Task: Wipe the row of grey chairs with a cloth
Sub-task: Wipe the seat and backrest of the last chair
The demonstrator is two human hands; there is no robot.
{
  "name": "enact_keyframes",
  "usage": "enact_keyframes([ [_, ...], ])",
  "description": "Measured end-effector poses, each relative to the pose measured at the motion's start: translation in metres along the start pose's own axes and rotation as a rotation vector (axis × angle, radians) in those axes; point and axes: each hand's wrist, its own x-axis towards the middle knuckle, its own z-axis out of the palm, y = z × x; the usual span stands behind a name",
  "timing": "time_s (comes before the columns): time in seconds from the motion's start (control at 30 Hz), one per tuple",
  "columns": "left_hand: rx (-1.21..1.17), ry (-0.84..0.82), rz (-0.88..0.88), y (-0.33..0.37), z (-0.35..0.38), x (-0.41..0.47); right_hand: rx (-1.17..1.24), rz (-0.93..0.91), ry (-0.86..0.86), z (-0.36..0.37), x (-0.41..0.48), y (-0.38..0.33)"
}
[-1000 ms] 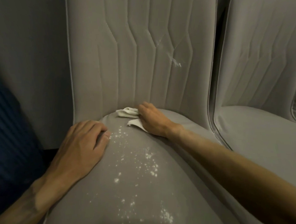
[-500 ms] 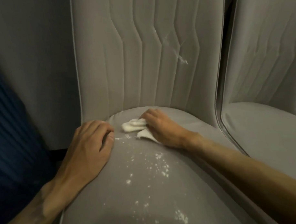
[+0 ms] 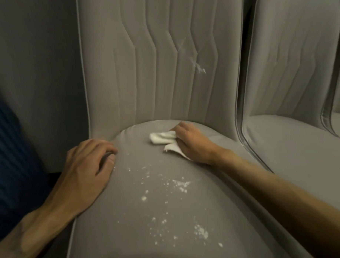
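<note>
We saw a grey wall [image 3: 33,47] to the left of the nearest chair [image 3: 211,197], and a fold of dark blue fabric [image 3: 8,152] with fine ribs filling the lower left corner. To the right stood a second chair [image 3: 290,142] of the same make, just beside the first, with a narrow dark gap between the two. Nothing lay between the hands except bare upholstery.

The chair's seat [image 3: 142,234] was smooth, matt grey and domed, edged with pale piping. Its backrest [image 3: 158,61] was paler, stitched in long vertical channels that kinked partway up, and bore a small white smear [image 3: 200,67] right of centre. White crumbs [image 3: 179,184] lay scattered down the middle of the seat, loose and powdery.

The hands were apart. Our right hand [image 3: 191,145] clutched the cloth [image 3: 163,138], a small crumpled white piece, and pressed it to the back of the seat near the backrest. Our left hand [image 3: 86,170] rested on the seat's left edge with bent fingers; we could not tell whether it gripped the edge.
</note>
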Motion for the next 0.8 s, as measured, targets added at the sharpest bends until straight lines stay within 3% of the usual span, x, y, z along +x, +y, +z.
enact_keyframes([
  [0.1, -0.003, 0.005, -0.004, 0.001, 0.001, 0.0, 0.021, 0.038, 0.022, 0.005, -0.002, -0.02],
  [0.27, 0.013, 0.026, 0.005, 0.001, 0.003, 0.002, 0.12, -0.244, -0.025, 0.008, -0.047, -0.059],
  [0.37, -0.01, 0.025, 0.0, 0.0, 0.002, 0.0, 0.0, -0.131, -0.01, -0.002, -0.034, -0.027],
  [0.5, -0.037, 0.03, -0.024, 0.001, 0.003, -0.002, 0.033, 0.09, 0.017, -0.001, -0.018, -0.024],
  [0.67, -0.029, 0.042, -0.029, 0.0, 0.005, 0.0, 0.196, -0.196, -0.024, 0.002, -0.068, -0.072],
  [0.73, -0.026, 0.046, -0.025, -0.001, 0.005, -0.001, 0.116, -0.201, -0.046, -0.007, -0.071, -0.059],
  [0.8, -0.033, 0.03, -0.032, -0.002, 0.005, -0.002, 0.019, -0.079, -0.017, -0.014, -0.063, -0.032],
])
